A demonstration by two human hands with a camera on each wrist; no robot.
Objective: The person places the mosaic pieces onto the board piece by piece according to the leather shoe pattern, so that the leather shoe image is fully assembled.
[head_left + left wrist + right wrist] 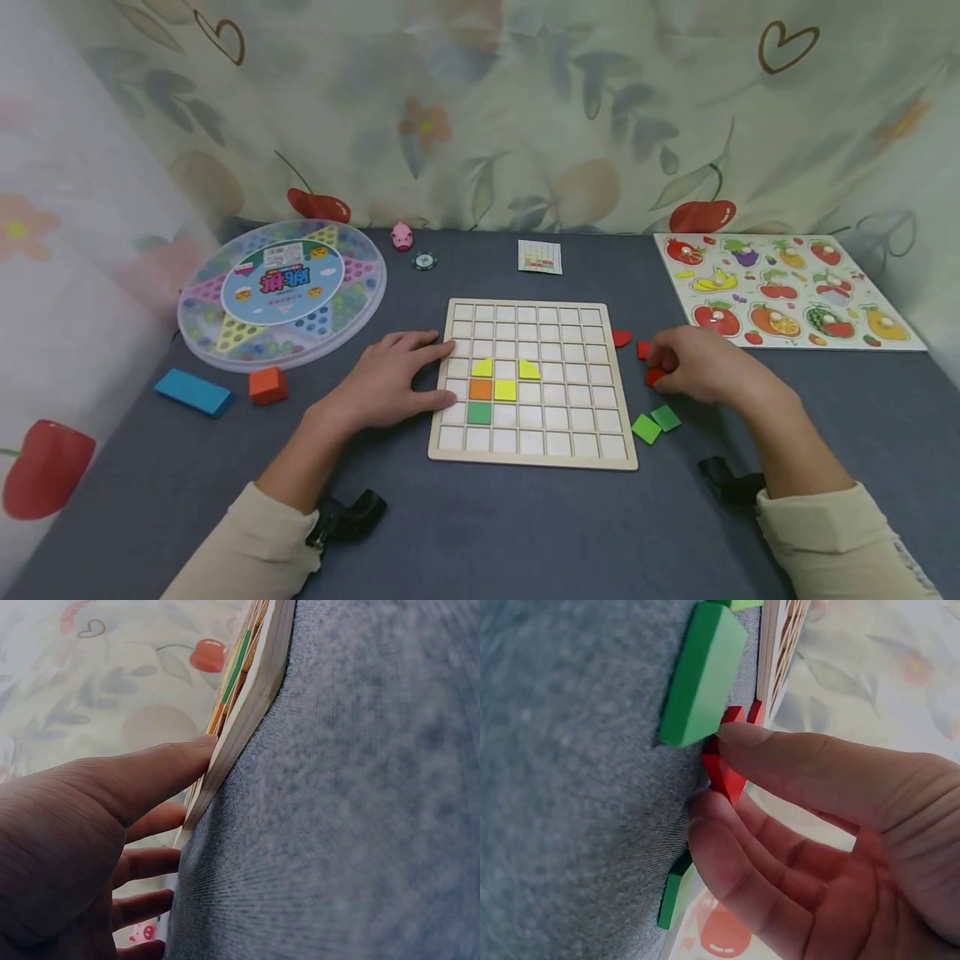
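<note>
A wooden grid board point(532, 457) lies flat in the middle of the table. On it sit two yellow curved-corner tiles point(528, 369), an orange square tile point(481, 389), a yellow square tile point(505, 390) and a green square tile point(479, 412). My left hand point(390, 375) rests against the board's left edge, thumb and forefinger touching it. Right of the board, my right hand point(701, 367) pinches a red tile point(726, 776) between thumb and fingers, low at the table. Another red tile point(642, 350) and a red rounded piece point(622, 337) lie beside it. Nearer me are two green tiles point(647, 428).
A round game board point(360, 325) stands at the left back, near a blue block point(193, 392) and an orange block point(267, 386). Behind lie a pink pig figure point(402, 237), a chip point(424, 261) and a pattern card point(540, 257). A fruit puzzle board point(787, 292) lies at right.
</note>
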